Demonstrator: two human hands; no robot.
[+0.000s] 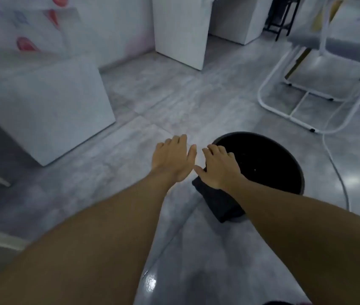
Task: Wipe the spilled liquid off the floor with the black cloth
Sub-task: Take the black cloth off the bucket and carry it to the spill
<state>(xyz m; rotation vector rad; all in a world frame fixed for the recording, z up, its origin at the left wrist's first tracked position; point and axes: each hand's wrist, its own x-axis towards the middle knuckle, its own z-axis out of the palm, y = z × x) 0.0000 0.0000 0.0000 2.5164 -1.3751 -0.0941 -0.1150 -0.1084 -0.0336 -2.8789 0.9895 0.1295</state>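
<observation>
- Grey tiled floor [157,102], one, glossy; a small wet gleam [151,282] lies low in the view between the two forearms.
- Black cloth [220,202], one, folded into a thick pad, lying on the floor just beside the near rim of the basin and partly under the right hand.
- Black round basin [269,159], one, standing on the floor to the right of the hands; its contents cannot be told.
- Left hand [173,158], one, palm down over bare floor; fingers [181,140] extended and only slightly spread, holding nothing; whether it touches the floor cannot be told.
- Right hand [219,167], one, palm down on the far end of the cloth; fingers loosely curved over it towards the basin rim, thumb out to the left near the left hand; a pressing rest rather than a closed grasp.
- White folding chair [320,84], one, at upper right.
- White cable [337,172], one, trailing across the floor past the basin.
- White cabinet panels [49,106], at least two, at left and centre rear.
</observation>
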